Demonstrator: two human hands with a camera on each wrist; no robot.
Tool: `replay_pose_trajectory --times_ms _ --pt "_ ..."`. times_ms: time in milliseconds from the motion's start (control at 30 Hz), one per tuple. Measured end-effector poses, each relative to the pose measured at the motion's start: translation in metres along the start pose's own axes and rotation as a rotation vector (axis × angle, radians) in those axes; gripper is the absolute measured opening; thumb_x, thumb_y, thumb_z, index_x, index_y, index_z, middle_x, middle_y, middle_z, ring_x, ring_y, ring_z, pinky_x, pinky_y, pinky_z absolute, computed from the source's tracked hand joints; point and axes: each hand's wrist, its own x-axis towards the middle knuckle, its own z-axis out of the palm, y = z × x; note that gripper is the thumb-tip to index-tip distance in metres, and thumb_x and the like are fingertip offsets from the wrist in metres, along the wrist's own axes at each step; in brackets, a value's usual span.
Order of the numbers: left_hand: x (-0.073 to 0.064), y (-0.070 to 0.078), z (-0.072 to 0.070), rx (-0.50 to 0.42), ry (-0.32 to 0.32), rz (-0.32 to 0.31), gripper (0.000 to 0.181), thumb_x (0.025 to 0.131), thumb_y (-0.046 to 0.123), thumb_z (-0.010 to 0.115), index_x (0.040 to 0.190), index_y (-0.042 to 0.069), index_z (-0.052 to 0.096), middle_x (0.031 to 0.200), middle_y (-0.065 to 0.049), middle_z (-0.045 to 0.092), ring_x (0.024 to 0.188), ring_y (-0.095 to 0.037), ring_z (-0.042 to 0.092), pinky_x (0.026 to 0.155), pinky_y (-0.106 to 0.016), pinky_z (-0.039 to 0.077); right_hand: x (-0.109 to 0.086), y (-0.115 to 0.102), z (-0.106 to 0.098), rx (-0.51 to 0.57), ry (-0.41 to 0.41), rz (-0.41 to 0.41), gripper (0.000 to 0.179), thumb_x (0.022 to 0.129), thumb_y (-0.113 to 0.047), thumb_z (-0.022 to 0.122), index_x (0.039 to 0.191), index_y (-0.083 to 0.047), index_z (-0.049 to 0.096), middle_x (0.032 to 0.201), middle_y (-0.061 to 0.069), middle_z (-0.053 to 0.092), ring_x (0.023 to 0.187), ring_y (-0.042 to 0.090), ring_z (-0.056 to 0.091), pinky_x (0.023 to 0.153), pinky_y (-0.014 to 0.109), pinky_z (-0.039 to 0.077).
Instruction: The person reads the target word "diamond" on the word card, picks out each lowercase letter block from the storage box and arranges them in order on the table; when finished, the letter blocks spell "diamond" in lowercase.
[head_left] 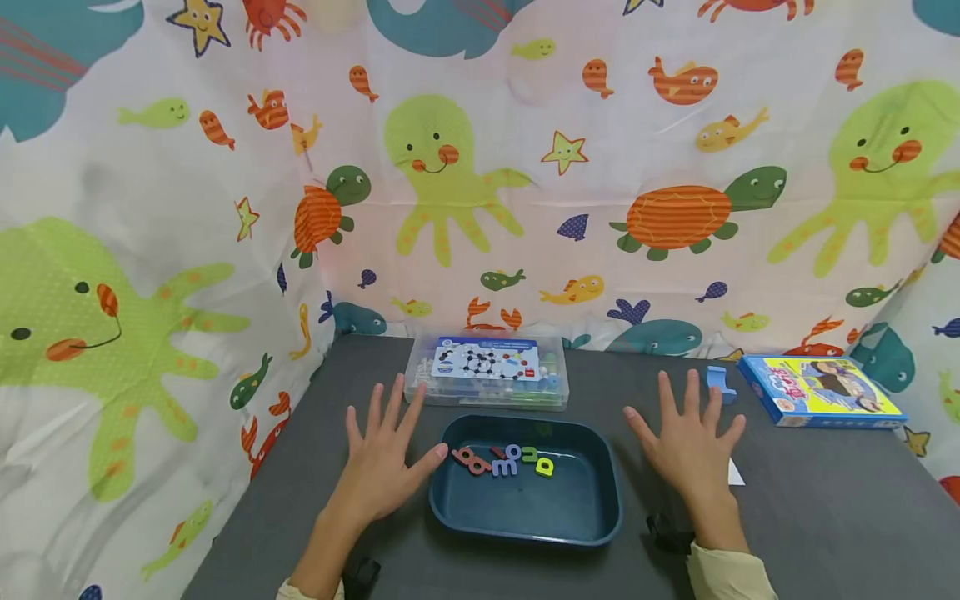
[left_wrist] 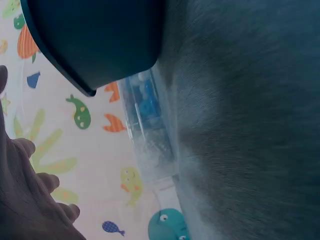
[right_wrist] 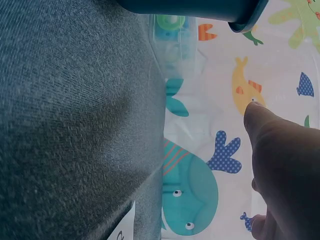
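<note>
Flanking the tray (head_left: pixel 528 508) on the desk (head_left: pixel 795 517), the left hand (head_left: pixel 384 468) and the right hand (head_left: pixel 688 454) have fingers spread, holding nothing, while the small letters (head_left: pixel 505 464) inside, toward its far side, look light, stiff, perhaps slick, best pinched by their edges.

The person's left hand (head_left: pixel 381 473) and right hand (head_left: pixel 686 454) are bare. Plain cream sleeves (head_left: pixel 731 575) end behind the wrists, the left barely visible. A small black device (head_left: pixel 670 533) sits beside each wrist.
</note>
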Motion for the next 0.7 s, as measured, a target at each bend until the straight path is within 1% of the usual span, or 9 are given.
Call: replay_pose_trajectory --times_ms 100,200,300,467,700 --pt "-0.011 0.002 0.0 -0.031 -0.029 0.009 0.097 0.101 0.066 0.061 0.175 0.025 0.013 0.18 -0.012 0.001 0.162 -0.047 -0.004 0.115 -0.081 -0.01 -0.002 0.001 0.0 0.004 -0.001 0.003 0.096 0.104 -0.069 0.05 0.171 -0.007 0.019 0.172 0.035 -0.002 0.153 0.064 -0.012 0.108 0.087 -0.013" --pt "-0.018 0.005 0.001 -0.072 -0.075 0.008 0.098 0.1 0.063 0.064 0.175 0.024 0.014 0.18 -0.01 0.001 0.162 -0.046 -0.004 0.116 -0.08 -0.011 -0.003 0.001 -0.001 0.007 -0.001 0.003 0.096 0.104 -0.068 0.051 0.171 -0.007 0.019 0.172 0.035 -0.001 0.153 0.063 -0.013 0.108 0.087 -0.014" --pt "-0.024 0.009 0.004 -0.104 -0.15 0.004 0.099 0.1 0.065 0.062 0.174 0.024 0.011 0.18 -0.006 -0.003 0.163 -0.042 -0.006 0.116 -0.078 -0.012 -0.003 0.0 -0.002 0.015 -0.011 0.001 0.095 0.105 -0.067 0.051 0.171 -0.007 0.017 0.172 0.035 -0.004 0.153 0.063 -0.015 0.107 0.086 -0.016" --pt "-0.026 0.015 0.011 -0.105 -0.254 0.004 0.105 0.097 0.074 0.06 0.174 0.024 0.009 0.18 -0.003 -0.002 0.164 -0.038 -0.003 0.118 -0.078 -0.008 -0.003 -0.003 -0.002 0.03 -0.024 0.004 0.095 0.105 -0.068 0.049 0.171 -0.007 0.017 0.173 0.034 -0.005 0.153 0.063 -0.014 0.108 0.087 -0.015" --pt "-0.025 0.019 0.018 -0.106 -0.318 0.025 0.113 0.093 0.079 0.06 0.174 0.017 0.012 0.18 -0.004 0.003 0.164 -0.039 0.001 0.118 -0.079 -0.005 -0.002 -0.005 -0.016 0.112 -0.031 -0.019 0.094 0.107 -0.066 0.047 0.171 -0.006 0.015 0.172 0.035 -0.005 0.154 0.063 -0.008 0.109 0.088 -0.008"
